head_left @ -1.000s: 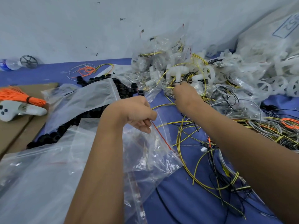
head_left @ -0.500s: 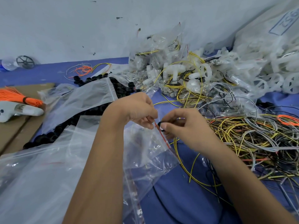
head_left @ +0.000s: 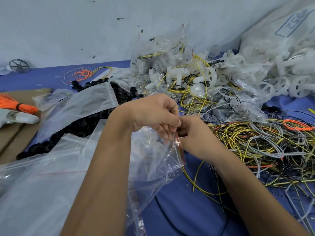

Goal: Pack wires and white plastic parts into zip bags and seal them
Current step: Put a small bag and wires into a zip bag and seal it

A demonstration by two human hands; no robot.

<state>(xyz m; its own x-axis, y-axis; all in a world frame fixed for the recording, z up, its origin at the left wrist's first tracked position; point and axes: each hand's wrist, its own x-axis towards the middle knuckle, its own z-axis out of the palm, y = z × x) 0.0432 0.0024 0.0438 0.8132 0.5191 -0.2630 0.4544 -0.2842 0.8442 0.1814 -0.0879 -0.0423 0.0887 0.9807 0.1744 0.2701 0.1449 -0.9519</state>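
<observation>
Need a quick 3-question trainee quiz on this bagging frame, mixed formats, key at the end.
1. True or false: the left hand pinches the zip bag at its red-striped mouth.
2. Multiple choice: where does the orange wire bundle lie? A) far left, on the cardboard B) inside the zip bag C) under the right hand
3. Fill in: the loose black rings lie partly under an empty clear ____.

Key: 1 true; 2 A; 3 bag.
</observation>
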